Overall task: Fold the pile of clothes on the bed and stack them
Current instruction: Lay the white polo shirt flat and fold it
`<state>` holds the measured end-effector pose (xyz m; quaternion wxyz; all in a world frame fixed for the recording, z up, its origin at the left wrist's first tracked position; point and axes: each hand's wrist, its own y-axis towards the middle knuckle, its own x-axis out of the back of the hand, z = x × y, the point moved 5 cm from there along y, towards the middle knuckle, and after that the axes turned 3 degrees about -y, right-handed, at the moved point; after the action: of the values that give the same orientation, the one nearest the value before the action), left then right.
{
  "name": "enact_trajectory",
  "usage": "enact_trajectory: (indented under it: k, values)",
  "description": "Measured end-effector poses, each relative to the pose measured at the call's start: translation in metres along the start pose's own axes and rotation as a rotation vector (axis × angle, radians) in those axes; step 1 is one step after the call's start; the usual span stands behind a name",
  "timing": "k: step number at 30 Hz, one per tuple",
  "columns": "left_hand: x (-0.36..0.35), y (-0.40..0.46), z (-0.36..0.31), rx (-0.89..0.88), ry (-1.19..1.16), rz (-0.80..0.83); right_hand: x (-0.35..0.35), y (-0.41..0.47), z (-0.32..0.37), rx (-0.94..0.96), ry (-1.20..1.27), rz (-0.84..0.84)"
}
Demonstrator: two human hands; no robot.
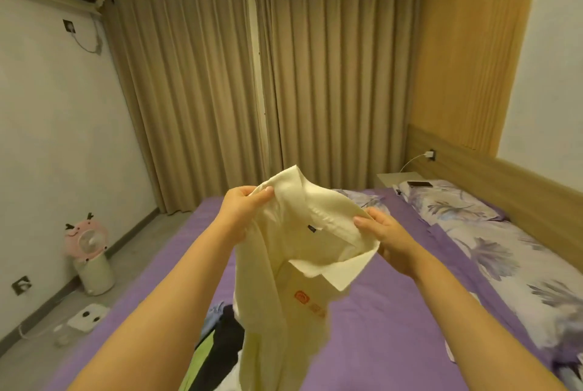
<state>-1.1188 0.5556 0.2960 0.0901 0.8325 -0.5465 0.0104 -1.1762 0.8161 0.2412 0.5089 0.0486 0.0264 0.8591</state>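
Both hands, left hand (243, 211) and right hand (386, 237), pinch the cream shirt (284, 280) by its collar, held above the pile (217, 327). The step looks like straightening it; next it likely needs laying flat on the bed (394, 311)

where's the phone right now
In the head view, the dark flat phone lies at far right, on the head edge of the floral pillow, beside the pale bedside table and below the wall charger.
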Motion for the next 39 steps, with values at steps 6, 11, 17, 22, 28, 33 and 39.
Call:
enact_trajectory:
  k: [6, 11, 17, 22, 28, 33, 39]
  values:
    - [-0.051, -0.021, 0.048, 0.182, -0.118, 0.024, 0.030, -0.049, -0.001, -0.062, 0.204, 0.013]
    - [-0.080, -0.034, 0.066, 0.291, -0.134, 0.070, 0.068, -0.085, -0.004, -0.001, 0.216, 0.229]
    - [-0.114, -0.022, 0.108, 0.365, 0.125, 0.317, 0.127, -0.054, -0.034, -0.105, -0.212, -0.068]
    - [-0.166, -0.021, 0.173, 0.331, 0.283, 0.310, 0.166, -0.016, -0.105, -0.211, -0.901, -0.123]
    - [-0.203, 0.002, 0.203, 0.383, 0.295, 0.051, 0.191, -0.003, -0.179, -0.427, -0.478, 0.314]
    - [-0.201, 0.023, 0.191, 0.344, 0.339, 0.026, 0.201, 0.011, -0.192, -0.456, -0.391, 0.467]
    - [-0.172, 0.040, 0.171, 0.231, 0.358, -0.029, 0.215, 0.032, -0.172, -0.353, -0.316, 0.371]
